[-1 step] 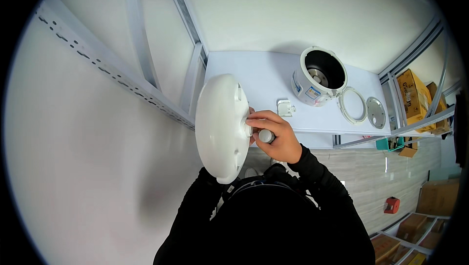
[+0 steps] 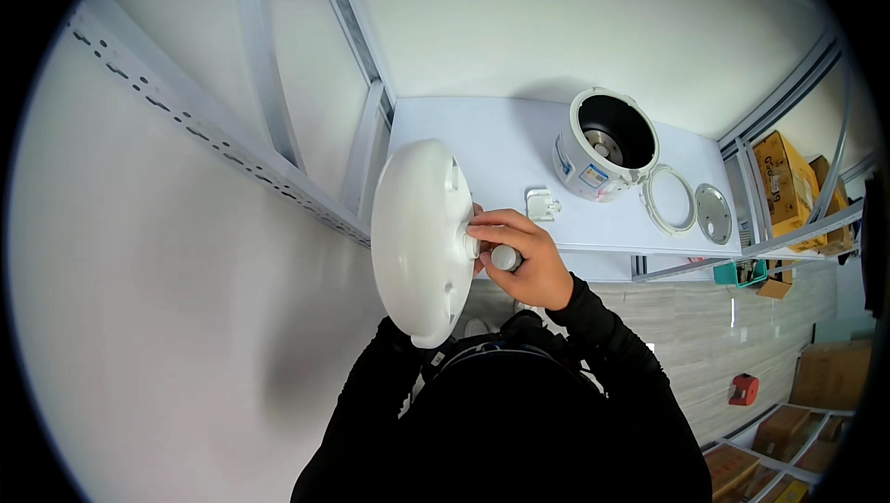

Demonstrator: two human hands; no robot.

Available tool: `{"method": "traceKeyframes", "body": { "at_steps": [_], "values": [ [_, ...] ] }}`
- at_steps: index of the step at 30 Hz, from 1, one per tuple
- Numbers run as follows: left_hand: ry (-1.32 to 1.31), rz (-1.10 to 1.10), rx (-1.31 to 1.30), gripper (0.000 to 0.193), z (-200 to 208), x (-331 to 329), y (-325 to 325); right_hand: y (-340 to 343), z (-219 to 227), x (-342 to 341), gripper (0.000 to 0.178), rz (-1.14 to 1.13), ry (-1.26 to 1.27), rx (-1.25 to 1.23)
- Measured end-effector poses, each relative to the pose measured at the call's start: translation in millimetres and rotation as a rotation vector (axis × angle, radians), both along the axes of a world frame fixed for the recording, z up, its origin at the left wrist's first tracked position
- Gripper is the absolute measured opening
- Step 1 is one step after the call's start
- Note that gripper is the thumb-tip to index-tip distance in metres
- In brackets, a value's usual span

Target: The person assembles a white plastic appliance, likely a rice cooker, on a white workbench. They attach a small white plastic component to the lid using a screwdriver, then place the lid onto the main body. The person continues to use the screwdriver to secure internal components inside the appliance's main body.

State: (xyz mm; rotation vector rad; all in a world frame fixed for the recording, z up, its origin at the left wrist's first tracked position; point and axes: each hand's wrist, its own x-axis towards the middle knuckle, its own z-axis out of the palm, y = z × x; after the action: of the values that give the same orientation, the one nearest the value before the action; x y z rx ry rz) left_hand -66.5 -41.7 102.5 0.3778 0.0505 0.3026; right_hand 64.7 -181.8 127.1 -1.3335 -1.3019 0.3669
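Note:
A white rice cooker lid (image 2: 417, 243) stands on edge in the air in front of me, its smooth outer face to the left. My left hand (image 2: 477, 211) is almost wholly behind it; a little skin shows past its right edge, and the left sleeve runs in below. My right hand (image 2: 533, 257) is closed, thumb side toward the lid. Its fingertips rest at a small round white fitting (image 2: 472, 241) on the lid's right side. In the curl of the same hand sits a cylinder with a round grey end (image 2: 505, 258), like a tool handle; the rest of it is hidden.
On the white table (image 2: 454, 123) stands the rice cooker body (image 2: 579, 165), uncovered and dark inside. A white ring (image 2: 688, 223), a perforated metal disc (image 2: 713, 214) and a small white plastic part (image 2: 541, 205) lie nearby. A metal frame post (image 2: 213, 137) rises at left; boxes (image 2: 788, 183) stand right.

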Motion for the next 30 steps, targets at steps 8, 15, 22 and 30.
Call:
{"method": "traceKeyframes", "body": {
  "at_steps": [8,15,22,30],
  "values": [
    [0.101,0.18,0.567,0.036,-27.1,23.6,-3.2,-7.0,2.9,5.9,0.051,-0.04,-0.02,-0.053],
    [0.339,0.262,0.247,0.042,-33.8,45.5,6.9,-26.0,-14.3,20.6,0.054,-0.126,0.234,-0.092],
    [0.489,0.499,0.322,0.044,-47.7,44.6,18.1,-50.4,-21.8,36.7,0.037,-0.268,0.691,0.248],
    [0.369,0.397,0.247,0.041,-36.7,40.7,14.3,-43.2,-37.9,40.2,0.035,-0.542,0.462,0.034]
  ]
}}
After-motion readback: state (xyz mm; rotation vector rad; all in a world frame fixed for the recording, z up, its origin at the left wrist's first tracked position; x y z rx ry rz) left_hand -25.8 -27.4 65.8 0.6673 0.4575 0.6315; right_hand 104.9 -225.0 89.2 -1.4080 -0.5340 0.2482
